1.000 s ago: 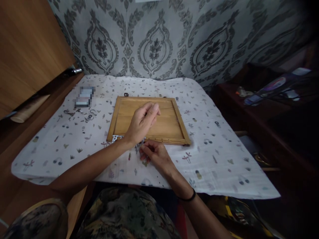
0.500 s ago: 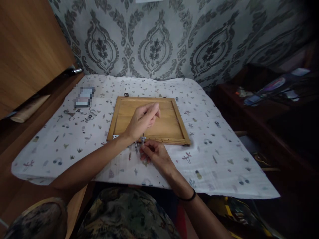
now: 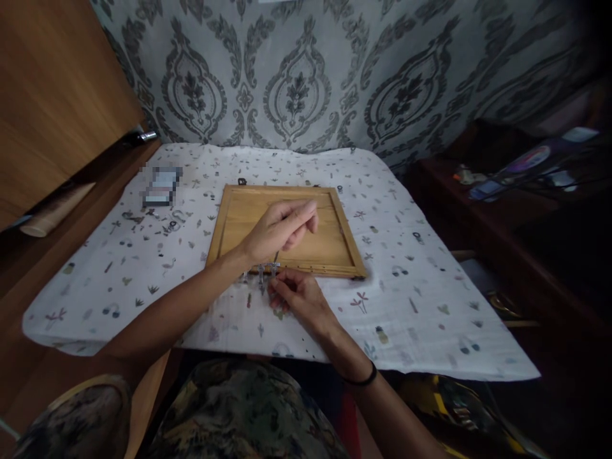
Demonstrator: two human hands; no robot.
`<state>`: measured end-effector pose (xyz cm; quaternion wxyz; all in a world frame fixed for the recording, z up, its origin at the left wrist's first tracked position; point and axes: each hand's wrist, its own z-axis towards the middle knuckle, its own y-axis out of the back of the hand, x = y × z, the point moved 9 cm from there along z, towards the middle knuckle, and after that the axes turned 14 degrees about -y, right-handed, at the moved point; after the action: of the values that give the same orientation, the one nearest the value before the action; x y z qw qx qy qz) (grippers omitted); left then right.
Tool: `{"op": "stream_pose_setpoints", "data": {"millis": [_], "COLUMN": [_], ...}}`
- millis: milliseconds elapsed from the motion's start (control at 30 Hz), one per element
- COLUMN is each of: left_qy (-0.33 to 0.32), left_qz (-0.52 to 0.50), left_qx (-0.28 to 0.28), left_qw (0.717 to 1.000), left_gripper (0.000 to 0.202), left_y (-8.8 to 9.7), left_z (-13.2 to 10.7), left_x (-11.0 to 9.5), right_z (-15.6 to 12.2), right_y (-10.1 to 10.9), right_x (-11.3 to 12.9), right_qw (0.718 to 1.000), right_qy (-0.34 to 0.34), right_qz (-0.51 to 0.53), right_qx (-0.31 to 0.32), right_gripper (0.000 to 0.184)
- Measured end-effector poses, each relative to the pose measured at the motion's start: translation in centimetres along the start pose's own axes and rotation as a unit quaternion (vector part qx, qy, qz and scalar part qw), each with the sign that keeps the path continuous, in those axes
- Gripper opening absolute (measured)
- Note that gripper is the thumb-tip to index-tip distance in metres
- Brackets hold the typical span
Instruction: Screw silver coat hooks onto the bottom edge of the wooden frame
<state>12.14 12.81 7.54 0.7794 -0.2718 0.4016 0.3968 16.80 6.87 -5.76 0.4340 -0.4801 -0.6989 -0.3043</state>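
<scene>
A wooden framed panel (image 3: 329,233) lies flat on the cloth. My left hand (image 3: 287,226) is closed in a fist above its near part. Beneath the fist, a thin dark shaft like a screwdriver's (image 3: 276,256) points down to a shiny metal fitting (image 3: 262,271) at the panel's near edge; any handle is hidden in the fist. The fitting has several prongs that reach past the edge toward me. My right hand (image 3: 296,293) is in front of the panel, thumb and fingers pinched at the fitting's right end. Small dark holes dot the near rail to its right.
A white printed cloth (image 3: 421,319) covers the table. Small loose metal parts (image 3: 173,224) lie at the left, near a blurred-out phone-like object (image 3: 163,186). A wooden cabinet (image 3: 57,83) borders the left, and a patterned wall (image 3: 296,83) rises behind.
My left fist has shifted a little to the right and turned over the panel, uncovering more of the fitting's prongs. My right hand has stayed in place.
</scene>
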Motion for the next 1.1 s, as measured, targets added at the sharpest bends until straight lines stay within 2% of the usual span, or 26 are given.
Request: {"op": "stream_pose_setpoints", "data": {"millis": [67,200,267,400,633,700,833,900,1000,1100], "left_qy": [-0.005,-0.068,-0.079,-0.057,-0.012,-0.01,-0.065,-0.077,-0.067,-0.063], "left_qz": [0.008,0.09,0.097,0.056,0.004,0.004,0.054,0.069,0.059,0.04], "left_qx": [-0.001,-0.132,-0.164,-0.153,-0.05,-0.058,-0.143,-0.163,-0.152,-0.119], "left_qw": [1.0,0.985,0.978,0.985,0.999,0.998,0.986,0.981,0.984,0.99], "left_gripper": [0.053,0.049,0.049,0.051,0.053,0.052,0.049,0.047,0.049,0.052], "left_y": [-0.1,1.4,1.5,1.5,0.7,0.9,2.1,2.2,1.9,1.4], "left_z": [-0.1,-0.9,-1.3,-1.1,-0.2,-0.3,-0.8,-1.1,-1.0,-0.4], "left_x": [-0.3,-1.8,-2.0,-0.9,0.3,0.1,-1.3,-1.5,-1.1,-0.6], "right_z": [0.0,-0.1,-0.1,-0.2,-0.2,-0.2,-0.2,-0.3,-0.2,-0.2], "right_y": [0.0,0.0,0.1,0.1,-0.1,-0.1,-0.1,-0.1,0.0,-0.1], "right_x": [-0.1,-0.1,0.0,0.1,0.2,0.1,0.0,0.0,-0.1,0.0], "right_qw": [1.0,1.0,1.0,1.0,1.0,1.0,1.0,1.0,1.0,1.0], "right_qy": [-0.004,-0.01,-0.01,-0.01,-0.003,-0.002,-0.005,-0.009,-0.016,-0.013], "right_qz": [0.001,0.001,-0.005,-0.008,-0.001,0.003,-0.003,-0.009,-0.008,-0.003], "right_qx": [0.002,-0.006,-0.009,-0.007,0.006,0.004,0.008,0.006,0.002,0.003], "right_gripper": [0.032,0.028,0.028,0.029,0.032,0.034,0.032,0.03,0.029,0.03]}}
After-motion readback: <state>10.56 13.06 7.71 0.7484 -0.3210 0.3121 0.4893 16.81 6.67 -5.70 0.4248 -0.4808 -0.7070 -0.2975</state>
